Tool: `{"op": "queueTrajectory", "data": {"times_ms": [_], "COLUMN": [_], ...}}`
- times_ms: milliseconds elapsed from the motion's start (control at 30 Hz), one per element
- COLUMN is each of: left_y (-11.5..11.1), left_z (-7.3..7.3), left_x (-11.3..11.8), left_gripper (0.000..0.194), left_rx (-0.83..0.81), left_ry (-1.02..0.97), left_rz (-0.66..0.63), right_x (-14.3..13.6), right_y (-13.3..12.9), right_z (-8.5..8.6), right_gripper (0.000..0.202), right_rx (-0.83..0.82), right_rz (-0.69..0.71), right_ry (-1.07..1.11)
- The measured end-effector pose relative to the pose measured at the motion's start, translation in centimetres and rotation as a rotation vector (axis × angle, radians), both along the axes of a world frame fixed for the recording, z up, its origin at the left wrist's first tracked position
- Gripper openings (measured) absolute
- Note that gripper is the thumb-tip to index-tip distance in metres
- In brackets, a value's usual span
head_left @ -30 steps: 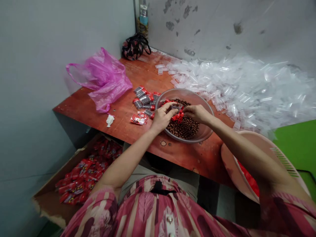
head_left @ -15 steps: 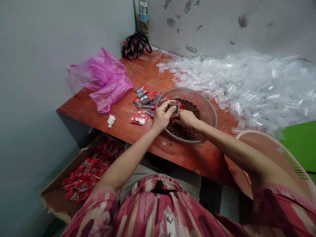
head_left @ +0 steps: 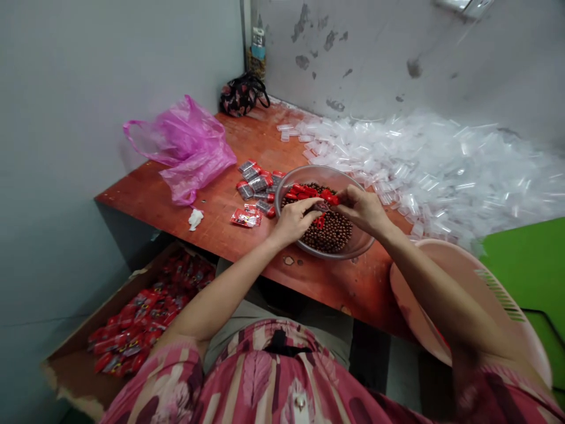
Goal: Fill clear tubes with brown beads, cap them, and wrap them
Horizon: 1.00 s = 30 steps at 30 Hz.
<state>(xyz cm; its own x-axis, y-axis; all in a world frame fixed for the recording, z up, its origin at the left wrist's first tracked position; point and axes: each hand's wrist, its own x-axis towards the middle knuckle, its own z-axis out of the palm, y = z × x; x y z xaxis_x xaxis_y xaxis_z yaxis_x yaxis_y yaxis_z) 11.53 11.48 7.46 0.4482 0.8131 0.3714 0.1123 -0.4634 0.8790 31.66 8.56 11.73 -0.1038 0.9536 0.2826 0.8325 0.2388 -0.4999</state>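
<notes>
Over the bowl, my left hand [head_left: 296,222] grips a small clear plastic container [head_left: 322,206] filled with dark brown balls, turned so its end points to the right. My right hand [head_left: 362,209] pinches a red cap [head_left: 332,199] at that end; whether the cap is seated I cannot tell. Beneath them a translucent bowl [head_left: 286,176] holds many brown balls [head_left: 333,232] and several loose red caps [head_left: 301,191]. Left of the bowl lie several filled containers with red caps [head_left: 260,181]. Flat red printed packets or labels [head_left: 246,218] lie nearer the table edge.
A pink plastic bag [head_left: 194,150], crumpled white tissue [head_left: 195,219] and dark floral bag [head_left: 242,94] occupy the red table's [head_left: 251,135] left side. Empty clear containers [head_left: 419,159] are heaped right. A pink basket [head_left: 445,265] stands front right; a carton [head_left: 75,377] of red-capped packs sits low left.
My right hand has risen from among the balls and moved right, now with a red cap at the container's end. My left hand has tipped the container over. The camera view has shifted slightly.
</notes>
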Motion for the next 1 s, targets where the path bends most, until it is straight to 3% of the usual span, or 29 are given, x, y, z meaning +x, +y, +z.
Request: {"op": "queueTrajectory", "data": {"times_ms": [200,367,467,633,833,1000], "left_y": [0.1,0.1,0.0,0.0,0.2,0.0], "left_z": [-0.5,-0.6,-0.4,-0.4,-0.7,-1.0], "left_x": [0.0,-0.1,-0.1,-0.1,-0.2,-0.3], "left_gripper": [0.032,0.031,0.031,0.027,0.022,0.02], "left_rx": [0.041,0.052,0.021,-0.014,0.013,-0.032], "left_ry": [0.029,0.03,0.022,-0.004,-0.011,-0.041], "left_rz": [-0.024,-0.055,-0.05,-0.064,-0.102,-0.096], "right_x": [-1.1,-0.4,-0.3,-1.2,-1.7,-1.8], "right_y": [-0.8,-0.9,-0.8,-0.7,-0.2,-0.3], "right_z": [0.6,1.0,1.4,1.2,0.3,1.1], "right_gripper": [0.033,0.035,0.03,0.029,0.036,0.042], "right_rx": [0.207,0.184,0.154,0.092,-0.053,-0.239], "right_rz": [0.32,0.438,0.402,0.157,0.148,0.15], "right_ry": [-0.303,-0.34,-0.224,-0.009,0.104,0.187]}}
